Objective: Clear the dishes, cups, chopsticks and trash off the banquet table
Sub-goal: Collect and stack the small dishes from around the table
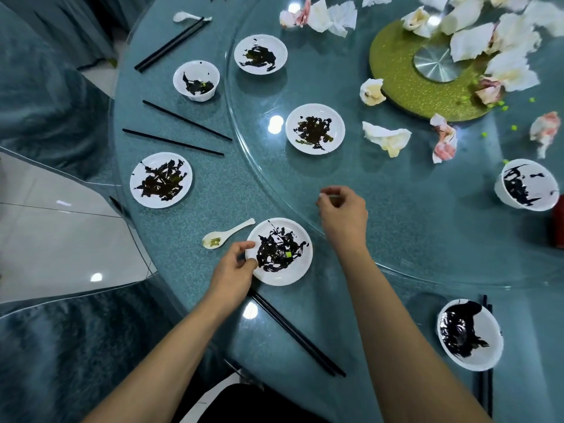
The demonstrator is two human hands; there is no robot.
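Note:
My left hand (236, 265) pinches the left rim of a small white plate (279, 251) smeared with dark sauce, near the table's front edge. My right hand (343, 213) hovers over the glass turntable's edge, fingers curled; whether it holds something small is unclear. A white spoon (227, 233) lies just left of the plate. Black chopsticks (299, 334) lie under my left forearm. More sauce-stained plates (161, 180) (315, 128) (261, 54) and bowls (196, 80) (526, 184) (470, 334) stand around.
A glass turntable (396, 233) covers the round teal table (189, 227). Crumpled napkins (386, 137) lie scattered near the gold centre disc (393, 68). Loose chopsticks (174, 141) and another spoon (186, 16) lie at the left. Covered chairs (45, 99) stand left of the table.

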